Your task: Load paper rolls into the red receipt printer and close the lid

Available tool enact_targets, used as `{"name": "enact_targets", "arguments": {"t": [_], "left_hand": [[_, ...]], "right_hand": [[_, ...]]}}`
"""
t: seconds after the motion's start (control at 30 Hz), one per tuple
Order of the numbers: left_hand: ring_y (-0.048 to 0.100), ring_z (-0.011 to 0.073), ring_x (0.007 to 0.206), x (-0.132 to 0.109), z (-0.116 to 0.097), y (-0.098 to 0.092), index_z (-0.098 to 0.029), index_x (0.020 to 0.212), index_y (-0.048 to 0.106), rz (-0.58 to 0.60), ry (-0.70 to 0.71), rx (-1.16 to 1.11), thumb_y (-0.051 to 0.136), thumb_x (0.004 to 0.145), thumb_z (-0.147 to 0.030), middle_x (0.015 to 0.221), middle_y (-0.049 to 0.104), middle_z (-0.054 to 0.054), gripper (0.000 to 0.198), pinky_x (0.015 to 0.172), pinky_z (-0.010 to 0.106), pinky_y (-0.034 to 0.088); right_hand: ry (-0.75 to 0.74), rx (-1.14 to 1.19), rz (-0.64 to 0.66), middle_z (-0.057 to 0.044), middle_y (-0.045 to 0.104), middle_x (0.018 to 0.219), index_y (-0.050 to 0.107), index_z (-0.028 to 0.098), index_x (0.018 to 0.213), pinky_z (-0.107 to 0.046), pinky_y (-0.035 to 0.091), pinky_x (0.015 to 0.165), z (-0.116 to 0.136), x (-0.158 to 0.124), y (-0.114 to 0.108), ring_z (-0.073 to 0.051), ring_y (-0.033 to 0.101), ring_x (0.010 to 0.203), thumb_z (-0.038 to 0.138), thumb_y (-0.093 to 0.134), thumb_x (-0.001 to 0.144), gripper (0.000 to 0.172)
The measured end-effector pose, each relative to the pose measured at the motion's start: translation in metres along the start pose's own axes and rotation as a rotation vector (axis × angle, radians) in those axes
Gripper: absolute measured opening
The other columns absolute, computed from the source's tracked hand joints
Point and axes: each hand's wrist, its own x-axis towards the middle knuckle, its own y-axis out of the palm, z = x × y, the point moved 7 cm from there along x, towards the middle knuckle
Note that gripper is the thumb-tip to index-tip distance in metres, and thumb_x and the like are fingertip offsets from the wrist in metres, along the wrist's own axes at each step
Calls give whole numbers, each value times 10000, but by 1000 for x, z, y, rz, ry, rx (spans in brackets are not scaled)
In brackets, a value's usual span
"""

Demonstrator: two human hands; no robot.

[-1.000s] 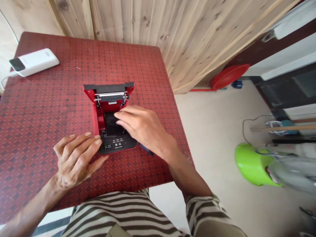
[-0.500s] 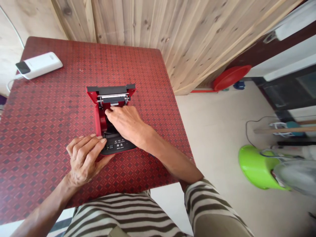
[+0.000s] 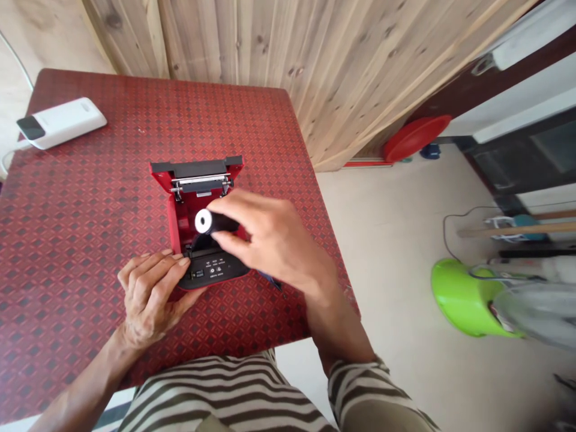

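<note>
A small red and black printer (image 3: 211,273) lies on the patterned red table (image 3: 112,198), its lid (image 3: 198,171) raised toward the wall. My left hand (image 3: 155,288) grips the printer's near left corner, fingertips on top and thumb along the front edge. Over the printer's open compartment, my right hand (image 3: 265,234) pinches a black roll (image 3: 220,223) with a white end ring facing left. The fingers cover the roll's right part.
A white power bank (image 3: 67,123) with a cable lies at the table's far left. Wooden panelling (image 3: 252,42) rises behind the table. On the floor to the right are a green bin (image 3: 459,297) and a red basin (image 3: 416,138).
My right hand has come up out of the compartment and turned, and the black roll now shows between its fingers. My left hand keeps its hold on the printer corner.
</note>
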Motion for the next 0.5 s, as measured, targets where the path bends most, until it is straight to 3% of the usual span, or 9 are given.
{"name": "enact_targets", "arguments": {"t": [0.1, 0.2, 0.27, 0.37, 0.5], "left_hand": [[705, 279, 1067, -1, 1, 0, -208, 1450, 542, 5, 9, -16, 923, 740, -275, 1118, 714, 103, 809, 949, 441, 563], [701, 276, 1106, -1, 3, 1, -222, 1456, 534, 19, 4, -43, 918, 746, -266, 1139, 711, 103, 808, 971, 437, 575], [700, 277, 1108, 1, 2, 0, -211, 1448, 542, 15, 10, -53, 920, 742, -257, 1129, 704, 107, 802, 967, 434, 581], [702, 272, 1082, 4, 1, -1, -197, 1436, 551, -4, 30, -44, 929, 730, -259, 1096, 691, 103, 803, 943, 425, 589], [699, 274, 1079, 6, 1, -1, -195, 1447, 539, -1, 37, -43, 934, 724, -265, 1092, 683, 102, 826, 938, 428, 590]], "right_hand": [[169, 272, -279, -4, 760, 1027, 712, 240, 1155, -307, 547, 684, -56, -16, -16, -152, 669, 762, 332, 788, 906, 277], [316, 469, -428, 4, 732, 933, 696, 237, 1133, -303, 530, 668, -114, -28, 5, -150, 646, 738, 397, 766, 893, 298], [369, 565, -410, -8, 740, 965, 688, 226, 1097, -319, 547, 738, -139, -32, 33, -159, 669, 797, 409, 772, 861, 311], [411, 623, -344, -9, 741, 915, 689, 206, 1064, -304, 522, 700, -154, -34, 66, -152, 657, 746, 372, 777, 833, 298], [408, 570, -282, -14, 739, 903, 692, 199, 1135, -297, 503, 664, -151, -36, 74, -152, 647, 726, 329, 765, 846, 325]]}}
